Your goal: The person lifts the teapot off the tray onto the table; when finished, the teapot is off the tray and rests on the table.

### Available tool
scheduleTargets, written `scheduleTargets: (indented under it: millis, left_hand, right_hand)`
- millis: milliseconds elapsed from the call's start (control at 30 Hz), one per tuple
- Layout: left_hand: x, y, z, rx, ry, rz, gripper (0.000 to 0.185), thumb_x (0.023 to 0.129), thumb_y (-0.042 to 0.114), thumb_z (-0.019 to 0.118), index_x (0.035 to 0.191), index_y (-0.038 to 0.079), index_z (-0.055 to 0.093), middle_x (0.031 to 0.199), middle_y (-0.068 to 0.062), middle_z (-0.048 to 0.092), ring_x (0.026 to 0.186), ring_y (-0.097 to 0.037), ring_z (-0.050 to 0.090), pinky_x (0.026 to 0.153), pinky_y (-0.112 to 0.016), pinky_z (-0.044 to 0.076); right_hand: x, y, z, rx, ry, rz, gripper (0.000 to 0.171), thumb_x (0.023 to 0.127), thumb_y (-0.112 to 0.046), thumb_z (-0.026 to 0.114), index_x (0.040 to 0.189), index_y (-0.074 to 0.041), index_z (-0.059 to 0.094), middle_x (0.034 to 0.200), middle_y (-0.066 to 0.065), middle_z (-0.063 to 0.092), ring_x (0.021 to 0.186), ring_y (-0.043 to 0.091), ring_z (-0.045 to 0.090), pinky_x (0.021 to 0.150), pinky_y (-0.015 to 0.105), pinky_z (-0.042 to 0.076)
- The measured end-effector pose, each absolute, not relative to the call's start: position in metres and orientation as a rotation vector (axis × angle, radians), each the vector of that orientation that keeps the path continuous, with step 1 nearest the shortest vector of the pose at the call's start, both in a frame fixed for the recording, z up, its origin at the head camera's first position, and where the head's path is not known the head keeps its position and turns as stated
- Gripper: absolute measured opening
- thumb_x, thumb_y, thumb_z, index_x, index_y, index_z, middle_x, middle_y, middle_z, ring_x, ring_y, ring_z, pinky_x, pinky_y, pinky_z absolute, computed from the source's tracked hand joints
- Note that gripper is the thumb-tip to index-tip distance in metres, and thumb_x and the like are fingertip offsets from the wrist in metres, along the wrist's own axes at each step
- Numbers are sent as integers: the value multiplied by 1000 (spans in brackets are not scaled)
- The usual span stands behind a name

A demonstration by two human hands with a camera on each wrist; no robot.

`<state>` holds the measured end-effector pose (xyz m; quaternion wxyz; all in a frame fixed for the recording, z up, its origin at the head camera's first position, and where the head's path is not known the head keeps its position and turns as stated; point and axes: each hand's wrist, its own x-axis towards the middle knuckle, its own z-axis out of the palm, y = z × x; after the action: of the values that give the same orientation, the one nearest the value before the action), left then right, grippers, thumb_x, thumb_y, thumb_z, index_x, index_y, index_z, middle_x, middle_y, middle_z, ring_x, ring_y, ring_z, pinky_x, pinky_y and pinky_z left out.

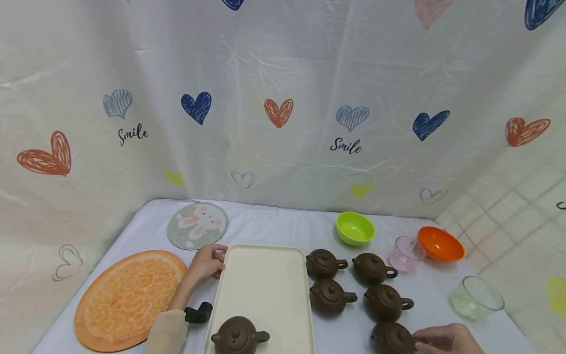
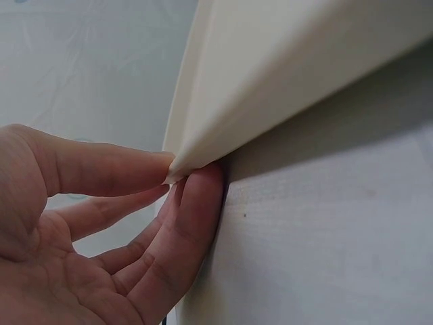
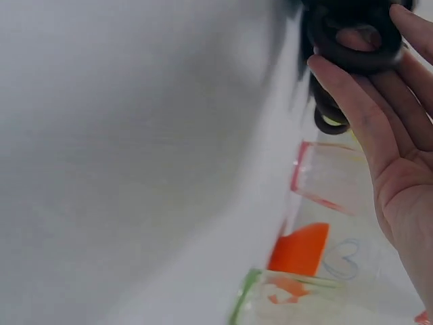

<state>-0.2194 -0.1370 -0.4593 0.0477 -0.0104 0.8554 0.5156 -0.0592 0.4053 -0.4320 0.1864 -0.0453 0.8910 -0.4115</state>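
A cream rectangular tray (image 1: pixel 265 290) lies in the middle of the table. My left hand (image 1: pixel 209 263) pinches its left rim near the far corner; in the left wrist view, thumb and fingers of the left hand (image 2: pixel 115 210) grip the tray's edge (image 2: pixel 223 101). One brown teapot (image 1: pixel 236 337) sits on the tray's near part, spout to the left. At the lower right, my right hand (image 1: pixel 448 339) holds the handle of another brown teapot (image 1: pixel 392 338). The right wrist view shows the right hand (image 3: pixel 392 122) with fingers about that dark handle (image 3: pixel 355 61).
Several more brown teapots, such as this one (image 1: pixel 330 297), stand right of the tray. Behind them are a green bowl (image 1: pixel 355 228), a pink glass (image 1: pixel 404 255) and an orange bowl (image 1: pixel 440 244). A clear glass (image 1: pixel 475 299) is far right. Left lie a bread-patterned mat (image 1: pixel 128 300) and a rabbit mat (image 1: pixel 197 226).
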Motion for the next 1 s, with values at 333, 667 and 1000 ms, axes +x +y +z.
scheduleTargets:
  millis: [333,667,1000]
  left_hand:
    - [-220,-140,-459,-24,2624,1573,48,71,-10,61,119,-7,60,78,-12,60,49,-16,60,47,-32,56]
    - [-221,-139,-463,-24,2608,1579,48,72,-11,61,120,-7,60,79,-12,60,50,-16,60,47,-32,56]
    - [-221,-140,-465,-16,2610,1591,48,71,-11,61,119,-6,61,78,-11,60,49,-16,60,47,-32,57]
  right_hand:
    - [-73,351,-391,-104,2725,-1131,39,88,-24,68,113,6,67,102,14,72,86,6,68,74,29,59]
    - [-96,249,-388,-546,2603,-1335,31,83,-24,73,104,0,72,97,10,73,83,3,68,72,24,59]
    - [-107,180,-394,-727,2494,-1370,29,83,-21,74,99,3,73,95,15,73,83,11,70,71,23,59]
